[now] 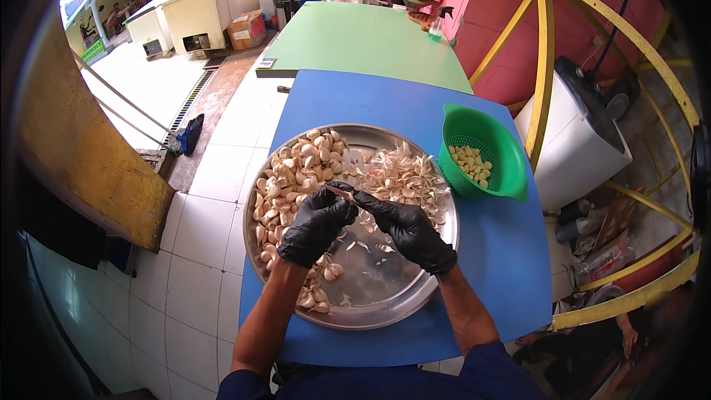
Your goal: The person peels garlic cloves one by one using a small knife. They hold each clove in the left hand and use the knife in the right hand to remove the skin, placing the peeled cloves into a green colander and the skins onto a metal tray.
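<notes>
Both my hands wear black gloves and meet above a round metal tray [383, 283]. Between the fingertips of my left hand [319, 225] is a narrow pinkish garlic piece [340, 193]; whether it is a clove or only skin is hard to tell. My right hand [411, 230] pinches its near end, thumb and fingers closed. Unpeeled garlic cloves [300, 164] fill the tray's left side, some lying under my left wrist. A heap of papery garlic skins [402, 175] covers the upper right. Scraps of skin dot the bare metal below my hands.
A green plastic colander [483, 139] holding peeled cloves [471, 164] stands right of the tray on the blue tabletop [489, 255]. Beyond is a green tabletop [366, 39] with a spray bottle [437, 28]. Yellow metal bars [541, 78] rise at right; another person's hand [627, 336] shows lower right.
</notes>
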Tool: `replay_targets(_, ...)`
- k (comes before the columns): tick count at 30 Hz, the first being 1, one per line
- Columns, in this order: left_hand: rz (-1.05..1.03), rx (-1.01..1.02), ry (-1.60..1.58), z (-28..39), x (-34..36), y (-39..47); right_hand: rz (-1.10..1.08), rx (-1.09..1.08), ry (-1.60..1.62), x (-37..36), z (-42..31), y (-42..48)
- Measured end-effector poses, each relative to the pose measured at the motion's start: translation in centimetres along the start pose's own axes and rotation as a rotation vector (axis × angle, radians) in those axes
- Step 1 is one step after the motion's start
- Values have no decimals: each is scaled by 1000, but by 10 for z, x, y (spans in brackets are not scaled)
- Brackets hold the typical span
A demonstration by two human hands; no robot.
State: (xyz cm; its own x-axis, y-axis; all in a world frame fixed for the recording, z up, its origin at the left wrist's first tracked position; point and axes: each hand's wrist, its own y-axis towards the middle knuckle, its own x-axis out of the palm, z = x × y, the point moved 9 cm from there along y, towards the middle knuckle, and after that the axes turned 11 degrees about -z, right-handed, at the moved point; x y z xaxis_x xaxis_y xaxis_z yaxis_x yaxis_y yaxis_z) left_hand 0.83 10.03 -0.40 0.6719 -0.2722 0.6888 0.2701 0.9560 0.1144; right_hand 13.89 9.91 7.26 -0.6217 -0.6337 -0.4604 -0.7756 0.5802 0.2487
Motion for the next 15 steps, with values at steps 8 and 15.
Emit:
replay_targets(8,122,-37,-34,-2,-7,0,12,29,49,1,8,0)
replay_targets(15,67,0,67,3,-1,1,48,36,74,-6,15,-1)
